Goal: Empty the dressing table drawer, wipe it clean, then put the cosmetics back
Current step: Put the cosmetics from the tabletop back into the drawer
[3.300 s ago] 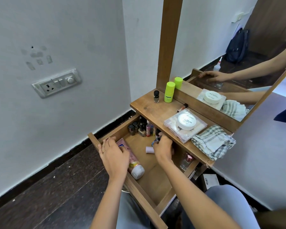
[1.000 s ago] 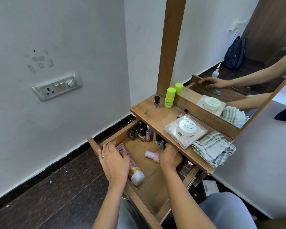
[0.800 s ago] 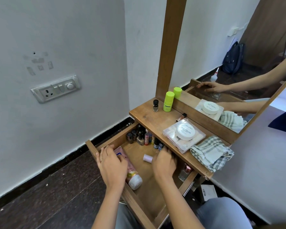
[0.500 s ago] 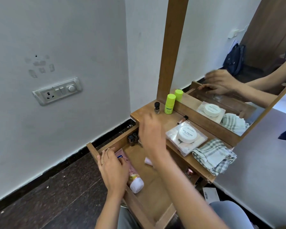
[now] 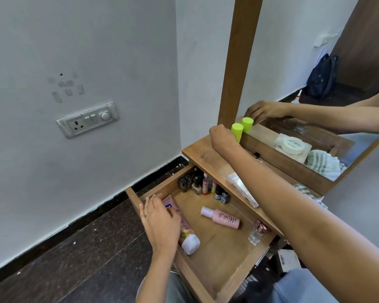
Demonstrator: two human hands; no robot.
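Grey walls [image 5: 92,171] backed the dressing table [image 5: 206,156]; drawer [image 5: 223,248] open at 6 o'clock, bottles [image 5: 204,184] inside. Left hand [image 5: 160,221] lay relaxed on pink tube [image 5: 185,228]; right hand [image 5: 222,136], grip hidden, had risen to green bottle [image 5: 237,129].

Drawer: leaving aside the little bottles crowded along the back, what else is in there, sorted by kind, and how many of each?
pink tube, white cap, lying down: 1
pink bottle, lying on its side: 1
clear glass bottle, rosy cap: 1
Total: 3

Ringed left hand [image 5: 160,221], pale blue trousers [image 5: 302,287]
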